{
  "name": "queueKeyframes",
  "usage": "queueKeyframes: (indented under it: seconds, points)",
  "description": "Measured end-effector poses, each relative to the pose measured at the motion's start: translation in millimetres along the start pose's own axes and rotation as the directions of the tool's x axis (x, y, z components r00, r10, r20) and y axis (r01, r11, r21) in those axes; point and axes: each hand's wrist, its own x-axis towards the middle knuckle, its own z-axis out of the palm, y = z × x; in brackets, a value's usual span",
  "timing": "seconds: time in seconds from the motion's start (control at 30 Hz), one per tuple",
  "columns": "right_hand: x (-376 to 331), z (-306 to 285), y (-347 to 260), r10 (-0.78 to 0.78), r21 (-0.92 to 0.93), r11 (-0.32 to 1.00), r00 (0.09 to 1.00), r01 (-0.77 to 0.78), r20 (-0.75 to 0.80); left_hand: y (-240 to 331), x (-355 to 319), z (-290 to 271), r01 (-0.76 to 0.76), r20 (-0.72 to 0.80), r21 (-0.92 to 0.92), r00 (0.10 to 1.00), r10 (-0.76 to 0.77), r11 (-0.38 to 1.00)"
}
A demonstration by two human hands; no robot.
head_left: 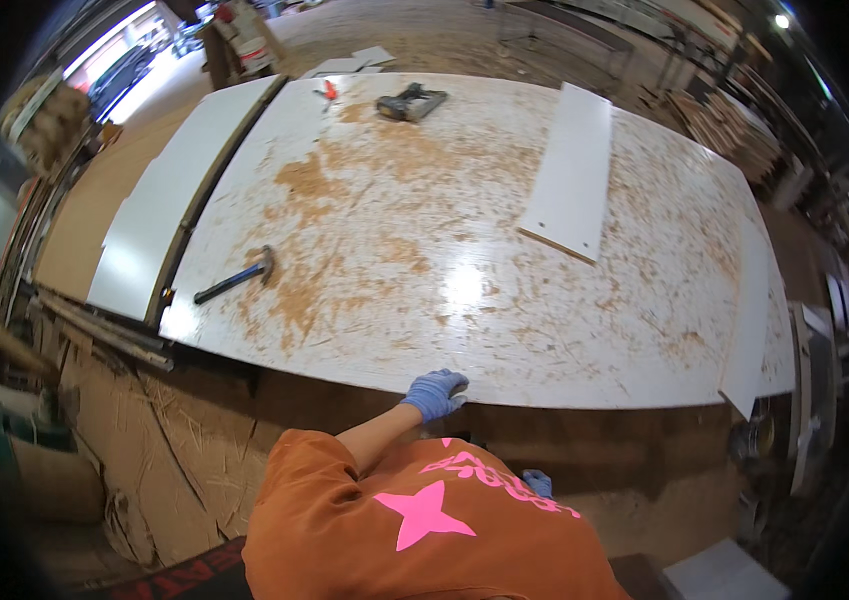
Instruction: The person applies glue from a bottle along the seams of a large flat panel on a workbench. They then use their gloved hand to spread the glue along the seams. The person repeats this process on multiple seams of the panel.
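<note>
We've got the left hand (435, 393) gripping the sawdusty desk (464, 230) edge; right hand (537, 483) mostly hidden, can't tell. Hammer (237, 279) and panel (570, 170) lie untouched.

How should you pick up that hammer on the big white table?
Best guess: grab the hammer by its long dark handle, around the middle. It lies flat on the dusty table with the metal head pointing toward the table's middle and the handle end toward the left edge. So I'd come from the left edge and close the fingers around the handle from above. Nothing lies against it.
</note>
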Motion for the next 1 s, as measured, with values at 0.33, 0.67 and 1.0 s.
queueKeyframes:
  seconds: [0.33,0.67,1.0]
  points:
    - [9,-96,131,0.083,-0.253,0.964,0.997,-0.079,0.003,108,69,82,-0.119,0.088,0.005,0.989,0.118,0.993]
    - [28,-232,150,-0.062,-0.196,0.978,0.996,0.074,0.065,234,65,164,-0.146,0.185,-0.089,0.970,0.160,0.985]
    - [63,-215,-152,-0.463,0.220,0.885,0.827,0.410,0.320,146,25,105,0.179,-0.326,-0.156,0.919,-0.221,0.972]
